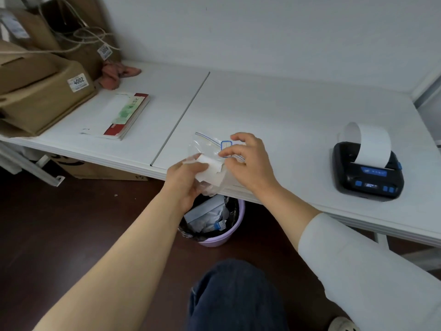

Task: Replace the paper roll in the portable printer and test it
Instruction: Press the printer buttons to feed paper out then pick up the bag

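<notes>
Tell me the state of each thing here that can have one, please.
portable printer, lid looks shut, small screen lit.
paper strip, curling up out of the printer.
zip bag, pinched by right hand; zip unclear.
white paper, crumpled, gripped by left hand.
waste bin, lined, holding scraps.
booklet, closed, flat on table.
cardboard box, closed.
cloth, crumpled.
</notes>
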Demonstrator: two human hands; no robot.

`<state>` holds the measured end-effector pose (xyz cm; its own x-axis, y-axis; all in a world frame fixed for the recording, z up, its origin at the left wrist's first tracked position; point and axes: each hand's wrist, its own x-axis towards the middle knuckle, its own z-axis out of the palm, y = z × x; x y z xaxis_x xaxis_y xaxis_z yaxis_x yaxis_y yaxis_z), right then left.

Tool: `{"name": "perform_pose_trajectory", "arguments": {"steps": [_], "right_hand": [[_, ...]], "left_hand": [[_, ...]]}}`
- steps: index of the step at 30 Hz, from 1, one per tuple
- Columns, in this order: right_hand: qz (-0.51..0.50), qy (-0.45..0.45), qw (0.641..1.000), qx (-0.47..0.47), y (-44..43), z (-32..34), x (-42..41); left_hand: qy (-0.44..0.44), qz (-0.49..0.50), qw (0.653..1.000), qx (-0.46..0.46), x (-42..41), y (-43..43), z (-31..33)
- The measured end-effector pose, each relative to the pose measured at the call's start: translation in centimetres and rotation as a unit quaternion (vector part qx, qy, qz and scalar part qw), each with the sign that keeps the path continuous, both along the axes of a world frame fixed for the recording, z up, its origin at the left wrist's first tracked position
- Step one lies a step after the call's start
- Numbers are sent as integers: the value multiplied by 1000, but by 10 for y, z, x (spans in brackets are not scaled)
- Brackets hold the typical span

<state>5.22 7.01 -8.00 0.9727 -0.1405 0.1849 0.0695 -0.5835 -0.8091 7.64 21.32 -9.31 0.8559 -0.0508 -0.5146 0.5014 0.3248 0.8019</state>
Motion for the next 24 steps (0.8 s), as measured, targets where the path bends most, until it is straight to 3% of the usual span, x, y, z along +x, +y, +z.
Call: {"name": "perform_pose_trajectory", "arguments": {"steps": [3,7,10,12,18,24], "right_hand": [[-9,133,983,127,12,8,-2],[47,267,961,52,25,7,-4],[111,292,950,-3,36,-3,-5],[121,329,936,10,43,-17,-7],[32,435,898,55,36,-75,-5],[-39,430,899,69,42,-135,4]], "left_hand": [[-5,-34,999,-15,-6,21,-5],[27,-86,995,-48,-19,41,-8],[58,-108,993,0,-26,51,-23],[91,-97,991,32,-28,52,-36],[184,-79,974,105,-23,51,-78],[205,-53,964,161,-7,50,-111]]}}
